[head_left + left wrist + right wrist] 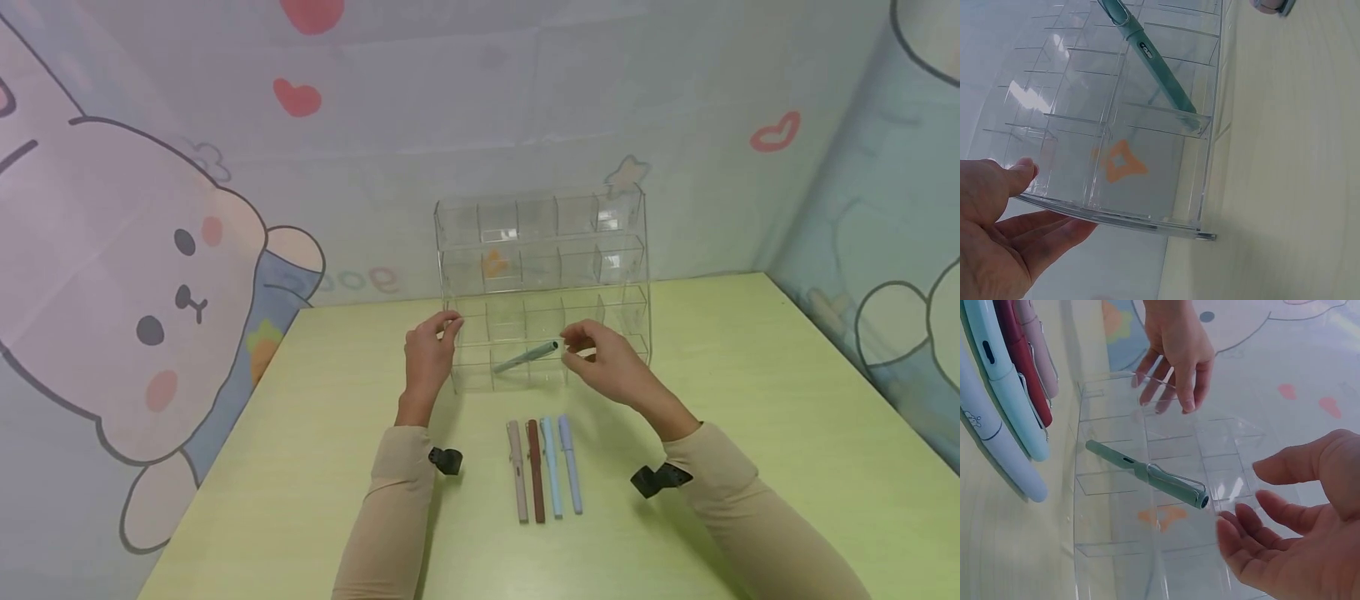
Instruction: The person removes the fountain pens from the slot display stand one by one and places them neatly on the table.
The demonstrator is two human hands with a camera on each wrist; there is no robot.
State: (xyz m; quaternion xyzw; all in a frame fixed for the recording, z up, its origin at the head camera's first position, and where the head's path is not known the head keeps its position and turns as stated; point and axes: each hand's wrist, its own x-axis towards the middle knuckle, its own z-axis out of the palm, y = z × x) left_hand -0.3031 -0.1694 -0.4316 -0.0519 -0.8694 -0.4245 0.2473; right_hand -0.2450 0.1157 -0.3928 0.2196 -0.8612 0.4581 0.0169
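A clear acrylic rack (543, 291) with stepped rows of compartments stands on the table. My left hand (429, 358) grips its left side edge, thumb in front and fingers behind, as the left wrist view shows. A green pen (527, 357) leans in the lowest row, its capped end tilted up to the right; the left wrist view shows its clip and barrel. Just right of that cap is my right hand (611, 362). Its fingers are loosely bent and apart from the pen (1147, 475), holding nothing, in the right wrist view.
Four pens lie side by side on the table before the rack: a beige pen (518, 475), a dark red pen (536, 475), a light blue pen (552, 471) and a lavender pen (571, 467). A printed cloth (375, 167) hangs behind the yellow-green table (300, 467).
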